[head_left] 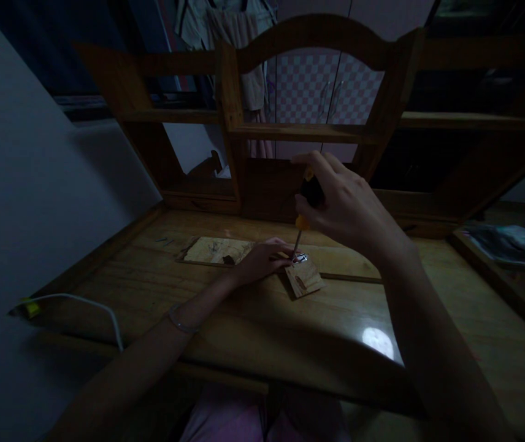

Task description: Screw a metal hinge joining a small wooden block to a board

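Yellow-and-black-handled screwdriver (303,209) stands upright in the right hand (345,205) — fingers closed round its handle — tip on a small metal fitting (300,258) atop a pale wooden block (305,279), steadied by the left hand (262,261) on the wooden table (290,325).

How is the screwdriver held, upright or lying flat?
Upright, slightly tilted: the right hand grips the screwdriver, tip down on the small wooden piece.

Home bedroom: wooden desk (262,319), hutch shelves (303,132), hanging clothes (248,37) (dim light).

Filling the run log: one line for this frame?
right hand: grips screwdriver, tip on metal fitting | left hand: fingers by fitting, at small wood piece
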A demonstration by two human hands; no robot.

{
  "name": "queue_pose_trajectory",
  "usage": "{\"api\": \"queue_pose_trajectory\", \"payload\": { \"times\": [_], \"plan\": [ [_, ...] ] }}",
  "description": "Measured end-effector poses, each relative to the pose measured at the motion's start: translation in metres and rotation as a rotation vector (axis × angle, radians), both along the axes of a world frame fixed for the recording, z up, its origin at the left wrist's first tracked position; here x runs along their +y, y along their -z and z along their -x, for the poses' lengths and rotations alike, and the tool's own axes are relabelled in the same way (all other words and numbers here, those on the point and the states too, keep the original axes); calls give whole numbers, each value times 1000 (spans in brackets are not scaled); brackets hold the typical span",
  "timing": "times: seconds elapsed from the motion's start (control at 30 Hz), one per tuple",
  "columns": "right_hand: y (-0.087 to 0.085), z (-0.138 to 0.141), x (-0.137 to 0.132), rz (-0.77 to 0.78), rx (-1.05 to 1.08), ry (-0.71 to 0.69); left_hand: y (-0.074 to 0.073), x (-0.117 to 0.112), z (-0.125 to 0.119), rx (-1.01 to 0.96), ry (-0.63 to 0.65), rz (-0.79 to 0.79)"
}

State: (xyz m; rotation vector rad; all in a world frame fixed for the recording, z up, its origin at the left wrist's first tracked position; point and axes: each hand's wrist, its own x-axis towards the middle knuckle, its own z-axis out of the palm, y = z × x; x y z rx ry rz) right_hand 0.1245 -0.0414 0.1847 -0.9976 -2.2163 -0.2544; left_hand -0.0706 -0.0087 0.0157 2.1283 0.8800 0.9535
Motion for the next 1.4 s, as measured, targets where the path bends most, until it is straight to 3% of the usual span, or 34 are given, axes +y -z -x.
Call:
{"api": "queue_pose_trajectory", "payload": {
  "times": [0.13,0.43,0.77,1.0,1.13,1.27,1.4],
  "plan": [
    [0,-1,-3,19,12,-6,2,3,0,-38,13,43],
    [1,1,5,6,42,38,2,2,-2,-16,-11,-49],
    [-2,-1,-3,47,43,-72,10,7,0,39,-13,-132],
    [-1,-1,5,-19,78,7,10,6,0,36,-30,-144],
    [-2,-2,3,-2,80,-23,14,8,-1,31,-53,-136],
    [-5,-2,-5,54,52,-112,11,7,-2,62,-62,-136],
    [-5,0,-9,83,21,-60,5,4,-2,72,-53,-150]
  ]
}}
